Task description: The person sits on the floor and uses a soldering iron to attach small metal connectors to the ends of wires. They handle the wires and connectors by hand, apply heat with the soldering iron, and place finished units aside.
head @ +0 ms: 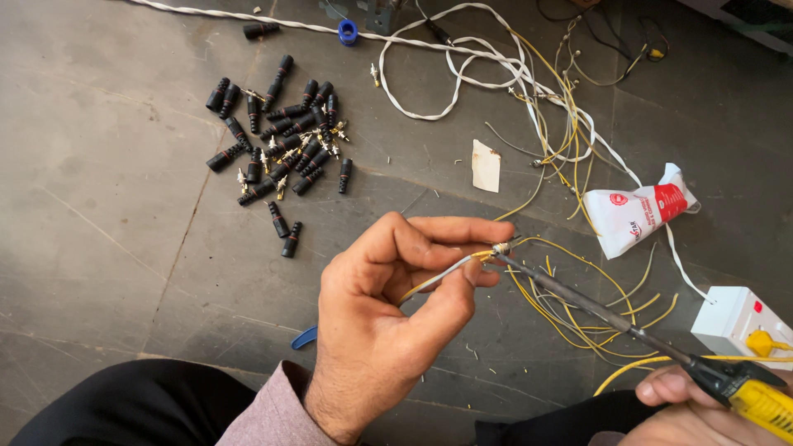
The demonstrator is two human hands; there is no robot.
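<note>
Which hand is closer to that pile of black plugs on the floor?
Left. The left hand is just below-right of the black plugs; the right hand sits far off, bottom right.

floor (107, 248): grey stone slabs, scuffed, faint cracks + joints
light: soft, even, no hard shadows
walls/furniture: not in view

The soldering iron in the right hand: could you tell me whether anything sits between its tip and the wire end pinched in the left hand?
Nothing visible does. The soldering iron tip meets the wire end held by the left hand; the right hand grips the handle.
</note>
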